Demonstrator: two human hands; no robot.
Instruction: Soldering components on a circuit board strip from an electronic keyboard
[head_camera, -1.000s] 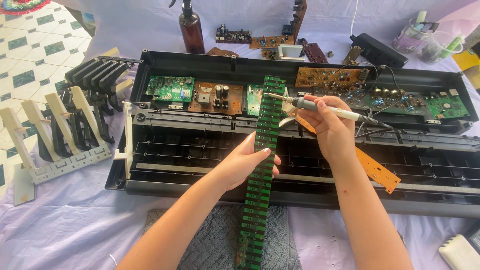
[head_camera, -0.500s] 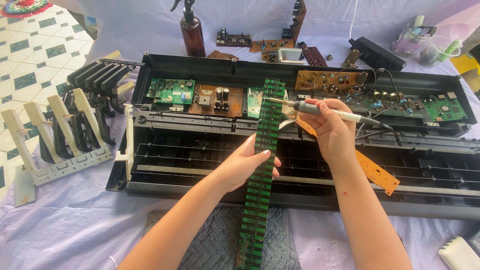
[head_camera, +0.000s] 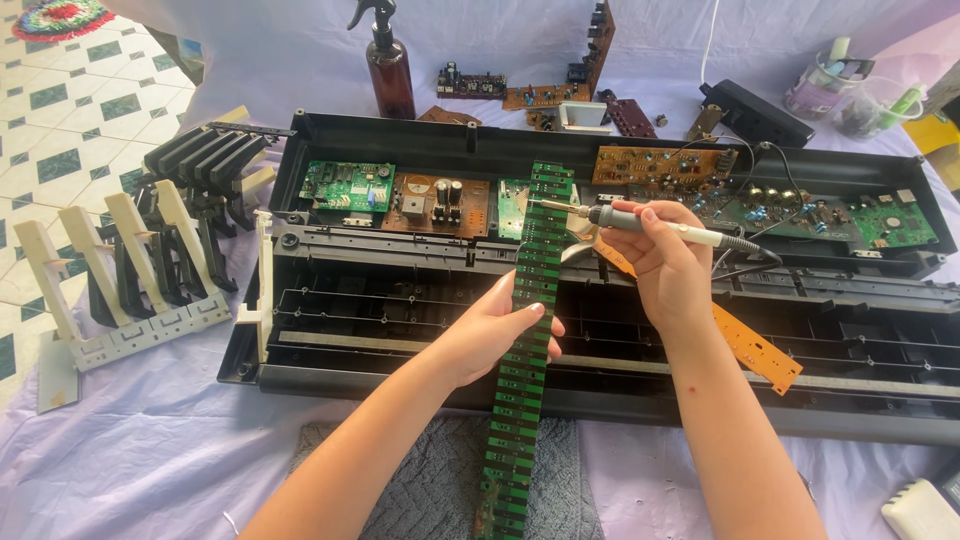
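The left hand has its fingers curled round the edge of a long green board, steadying it where it lies across the open black case, one end on a grey mat. The right hand grips a soldering iron, fingers closed, tip touching the board's upper end. Work looks early: the case is gutted, keys stacked at left, boards exposed, nothing refitted

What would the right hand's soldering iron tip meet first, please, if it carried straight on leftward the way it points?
Likely the long green circuit strip: the soldering iron in the right hand points at its upper end, though depth is unclear.
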